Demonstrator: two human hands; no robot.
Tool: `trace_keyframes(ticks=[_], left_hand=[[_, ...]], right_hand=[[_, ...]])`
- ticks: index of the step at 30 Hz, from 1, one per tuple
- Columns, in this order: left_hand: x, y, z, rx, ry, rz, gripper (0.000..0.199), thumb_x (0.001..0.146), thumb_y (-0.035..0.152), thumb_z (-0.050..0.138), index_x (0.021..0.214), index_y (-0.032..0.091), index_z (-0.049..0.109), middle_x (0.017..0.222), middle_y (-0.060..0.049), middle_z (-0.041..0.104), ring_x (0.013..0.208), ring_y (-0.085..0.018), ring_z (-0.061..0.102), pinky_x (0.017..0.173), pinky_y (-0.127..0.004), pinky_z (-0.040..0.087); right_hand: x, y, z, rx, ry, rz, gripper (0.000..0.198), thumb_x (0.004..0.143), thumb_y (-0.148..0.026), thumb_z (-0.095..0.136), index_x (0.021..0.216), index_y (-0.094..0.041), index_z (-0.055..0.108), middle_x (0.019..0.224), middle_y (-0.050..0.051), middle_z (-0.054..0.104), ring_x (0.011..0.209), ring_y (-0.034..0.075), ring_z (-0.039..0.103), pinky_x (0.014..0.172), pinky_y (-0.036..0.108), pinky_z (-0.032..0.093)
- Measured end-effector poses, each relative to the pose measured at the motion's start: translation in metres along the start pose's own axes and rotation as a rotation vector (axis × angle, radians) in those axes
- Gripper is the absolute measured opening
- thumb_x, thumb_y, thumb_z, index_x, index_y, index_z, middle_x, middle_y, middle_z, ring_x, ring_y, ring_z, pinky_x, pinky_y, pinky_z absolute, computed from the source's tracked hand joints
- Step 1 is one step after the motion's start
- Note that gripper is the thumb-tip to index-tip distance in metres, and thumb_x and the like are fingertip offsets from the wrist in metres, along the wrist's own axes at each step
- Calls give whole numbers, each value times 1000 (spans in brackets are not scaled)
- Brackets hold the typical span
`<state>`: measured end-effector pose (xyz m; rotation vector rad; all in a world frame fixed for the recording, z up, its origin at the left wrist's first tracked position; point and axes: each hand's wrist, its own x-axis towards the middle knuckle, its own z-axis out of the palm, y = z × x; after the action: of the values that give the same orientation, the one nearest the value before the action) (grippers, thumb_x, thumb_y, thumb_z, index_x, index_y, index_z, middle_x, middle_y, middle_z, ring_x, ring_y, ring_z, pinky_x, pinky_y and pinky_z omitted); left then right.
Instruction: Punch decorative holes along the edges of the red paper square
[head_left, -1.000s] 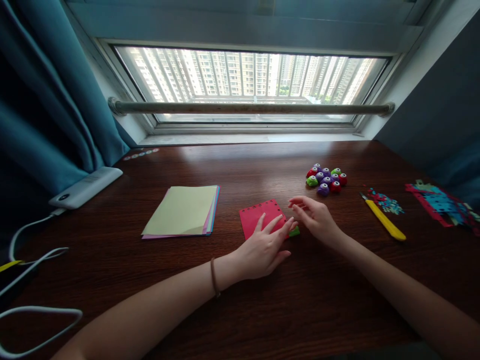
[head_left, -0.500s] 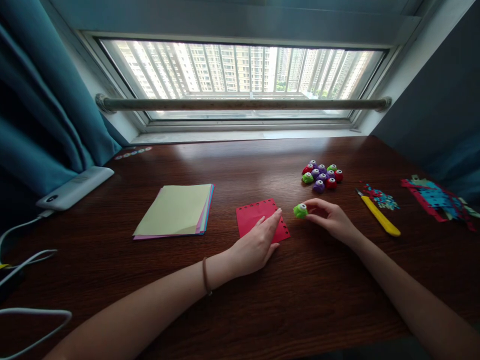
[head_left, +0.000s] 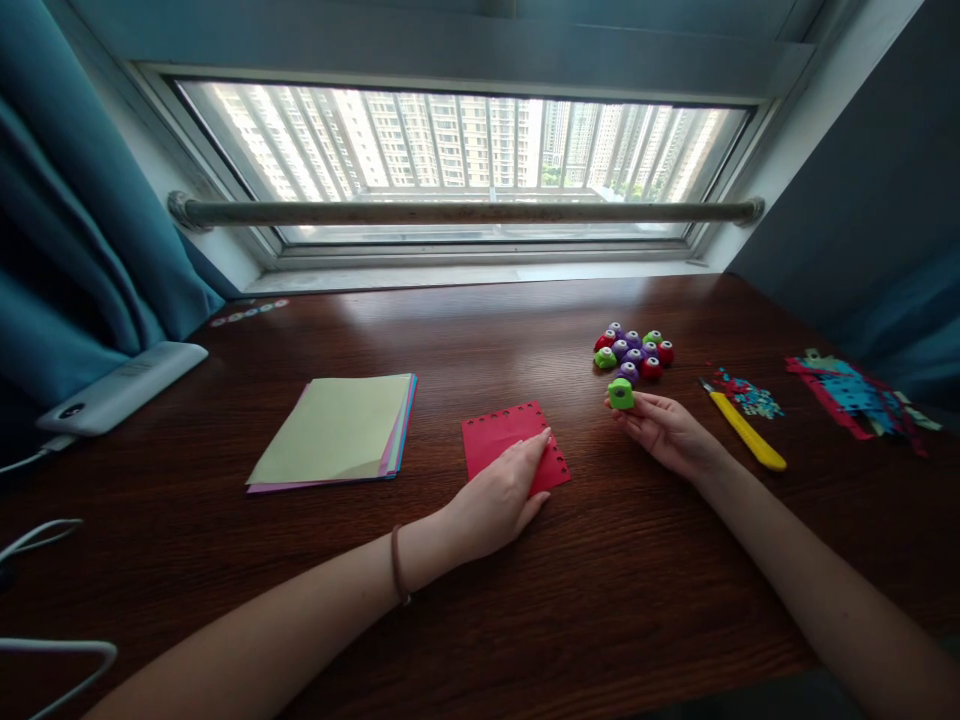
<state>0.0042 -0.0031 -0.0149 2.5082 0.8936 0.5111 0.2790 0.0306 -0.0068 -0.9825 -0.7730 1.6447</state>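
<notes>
My left hand point(head_left: 499, 495) lies flat with outstretched fingers on a red square of paper point(head_left: 499, 435), covering its lower middle. Small punched holes run along the far and right edges of that paper. Between the thumb and fingers of my right hand point(head_left: 667, 432) is a green craft punch point(head_left: 620, 394), raised and turned so that its underside with a dark opening faces me. Behind it stands a cluster of small red, green and purple craft punches point(head_left: 634, 356) with white round tops.
Left of the red paper lies a stack of coloured paper point(head_left: 337, 425), pale yellow uppermost. At right are a yellow craft knife point(head_left: 750, 432), tiny punched bits point(head_left: 752, 393) and paper strips point(head_left: 855, 388). A white power bank point(head_left: 124, 388) with cables point(head_left: 56, 640) sits at far left.
My right hand has lifted the green craft punch away from the red paper and turned it underside toward me. My left hand stays on the paper. The view has shifted slightly.
</notes>
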Motion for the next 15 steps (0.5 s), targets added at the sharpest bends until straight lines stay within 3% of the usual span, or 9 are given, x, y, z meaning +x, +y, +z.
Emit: trace_keyframes(ticks=[6, 9, 12, 15], left_hand=[[0, 0, -1, 15, 12, 10, 64, 87, 19, 50, 140, 9, 17, 139, -18, 36, 131, -23, 34, 108, -40, 34], [0, -1, -1, -39, 23, 1, 65, 87, 19, 52, 141, 10, 16, 137, -16, 41, 128, -22, 38, 107, -38, 36], [0, -2, -2, -94, 28, -5, 60, 88, 20, 52, 140, 14, 22, 134, -13, 45, 125, -20, 42, 105, -36, 38], [0, -3, -3, -111, 40, 3, 43, 90, 21, 49, 132, 17, 39, 132, -9, 47, 122, -18, 46, 104, -33, 40]], right_hand=[[-7, 4, 9, -39, -88, 30, 30, 77, -31, 71, 102, -16, 66, 99, 8, 67, 84, 14, 64, 80, 22, 51], [-6, 6, 10, -109, -70, -24, 33, 75, -34, 73, 103, -19, 65, 103, 7, 65, 89, 16, 63, 83, 26, 50], [-1, 3, 3, -331, 67, -226, 41, 67, -36, 77, 102, -21, 64, 103, 6, 65, 94, 21, 61, 86, 34, 49], [4, -4, -11, -850, 258, -509, 35, 69, -40, 72, 96, -19, 64, 94, 7, 65, 88, 25, 60, 84, 42, 48]])
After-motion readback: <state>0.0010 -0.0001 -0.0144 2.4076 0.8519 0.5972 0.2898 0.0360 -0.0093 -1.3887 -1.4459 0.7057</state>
